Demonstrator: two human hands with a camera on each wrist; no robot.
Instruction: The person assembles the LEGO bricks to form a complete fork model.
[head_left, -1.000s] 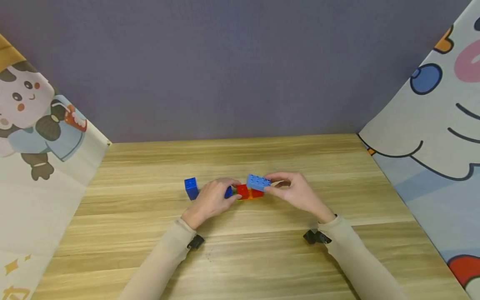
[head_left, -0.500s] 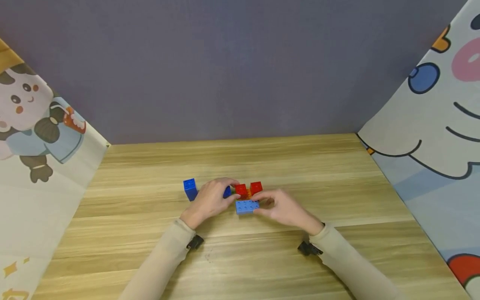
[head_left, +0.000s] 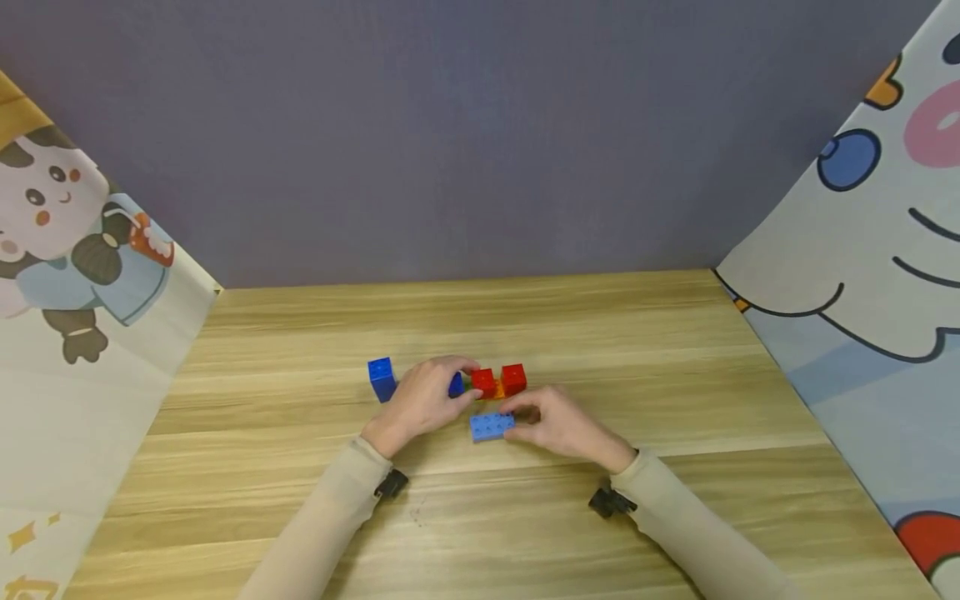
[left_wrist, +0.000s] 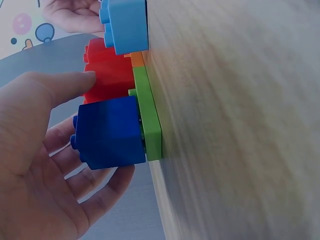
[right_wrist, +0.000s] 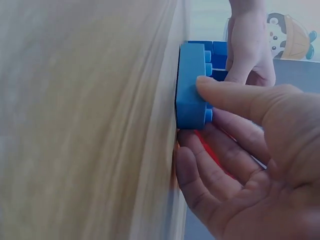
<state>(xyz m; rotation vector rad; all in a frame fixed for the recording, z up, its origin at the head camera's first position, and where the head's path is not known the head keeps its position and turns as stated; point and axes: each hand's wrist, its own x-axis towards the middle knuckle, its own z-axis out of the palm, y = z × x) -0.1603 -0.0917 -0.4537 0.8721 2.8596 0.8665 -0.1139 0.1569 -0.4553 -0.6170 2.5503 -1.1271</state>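
Observation:
My left hand (head_left: 422,396) pinches a red toy building brick (head_left: 483,382) between thumb and fingers. That brick sits on a flat base with a green plate (left_wrist: 150,120) and an orange piece (left_wrist: 136,59). A dark blue brick (left_wrist: 110,134) stands on the green end, under the left palm. To the right on the base is a second red brick (head_left: 513,378). In front of it, my right hand (head_left: 561,425) grips a light blue brick (head_left: 487,427) by its right end, studs up and low at the tabletop. Its fingertips lie on the far side, the thumb nearer.
Another dark blue brick (head_left: 382,380) stands upright left of the left hand. The wooden table (head_left: 480,525) meets a grey-purple back wall (head_left: 465,142), with cartoon-printed panels (head_left: 847,250) at both sides. Black straps with small devices sit at both wrists.
The right hand has brought the light blue brick from above the red bricks toward the person and down to the tabletop, slightly left. The left hand has stayed in place.

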